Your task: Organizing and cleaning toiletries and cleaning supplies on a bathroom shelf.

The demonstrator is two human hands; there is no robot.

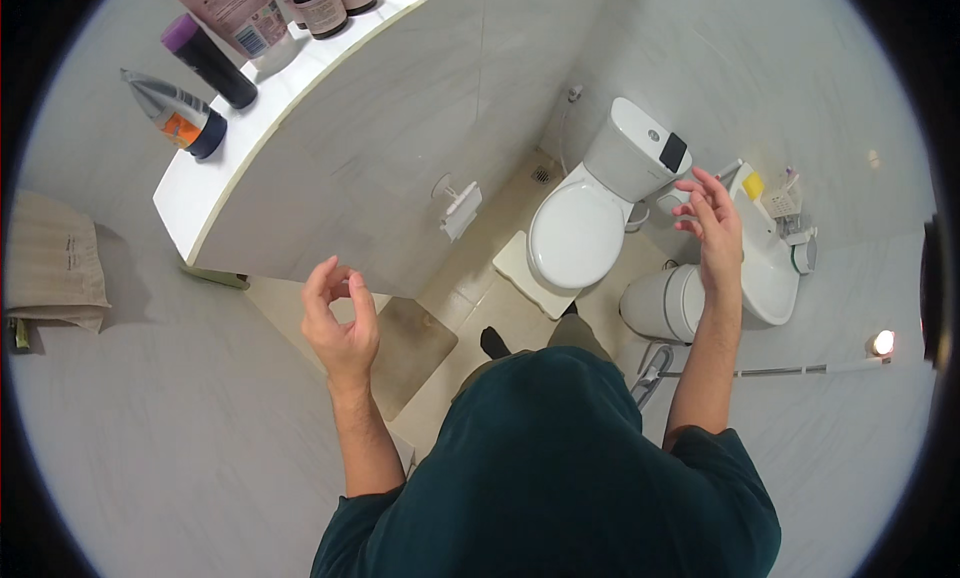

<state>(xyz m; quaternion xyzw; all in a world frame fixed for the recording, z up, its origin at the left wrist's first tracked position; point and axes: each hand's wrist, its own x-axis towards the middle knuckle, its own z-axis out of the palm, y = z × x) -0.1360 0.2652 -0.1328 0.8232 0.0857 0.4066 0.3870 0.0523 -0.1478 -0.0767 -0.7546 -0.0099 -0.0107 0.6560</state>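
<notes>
My left hand is raised with its fingers curled and thumb apart, holding nothing. It hangs in the air near the lower end of a partition wall. On the other side my right hand is also raised and empty, its fingers loosely bent and spread. In the picture it overlaps the edge of a white washbasin. Between my hands, farther down, stands a white toilet with its lid down. A dark flat object, perhaps a phone, lies on the cistern.
Several bottles and tubes, among them a purple-capped can, stand on a white ledge at upper left. A white bin and a long-handled floor squeegee or mop are at right. A brown mat lies on the floor; a beige bag hangs left.
</notes>
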